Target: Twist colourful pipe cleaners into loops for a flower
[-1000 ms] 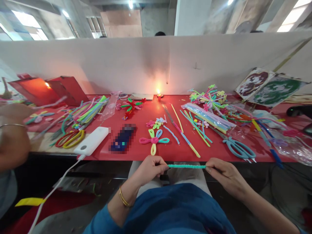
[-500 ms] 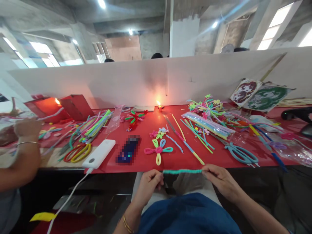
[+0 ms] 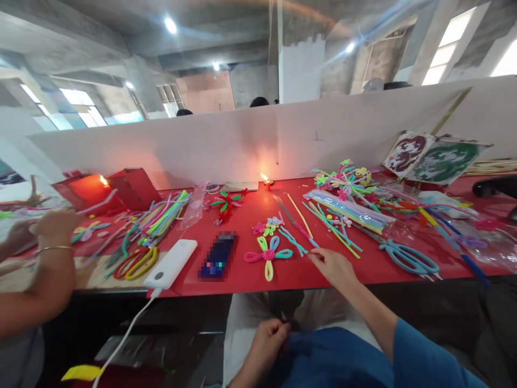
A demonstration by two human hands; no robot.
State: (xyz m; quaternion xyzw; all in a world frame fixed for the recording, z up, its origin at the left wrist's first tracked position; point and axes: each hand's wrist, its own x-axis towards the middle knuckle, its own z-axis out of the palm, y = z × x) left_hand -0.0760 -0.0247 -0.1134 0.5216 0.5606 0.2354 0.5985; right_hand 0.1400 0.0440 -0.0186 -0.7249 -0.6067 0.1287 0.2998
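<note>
My right hand (image 3: 332, 265) reaches onto the red table (image 3: 363, 269), fingers drawn together at the near end of a long pink, blue and yellow pipe cleaner (image 3: 297, 226). Just left of it lies a pipe-cleaner flower (image 3: 267, 255) in pink, green, blue and yellow. My left hand (image 3: 267, 335) rests in my lap below the table edge, curled closed against my blue garment. What it holds is hidden. The teal pipe cleaner is not visible.
A blurred phone (image 3: 218, 256), a white power bank (image 3: 172, 264) with cable and blue scissors (image 3: 410, 258) lie near the front edge. A lit candle (image 3: 266, 181) burns at the back. Packs of pipe cleaners (image 3: 349, 207) fill the right. Another person's hand (image 3: 52, 229) works at the left.
My hands have let go of their shared hold on the teal pipe cleaner. My right hand has moved up onto the table; my left has dropped into my lap. The camera tilted up.
</note>
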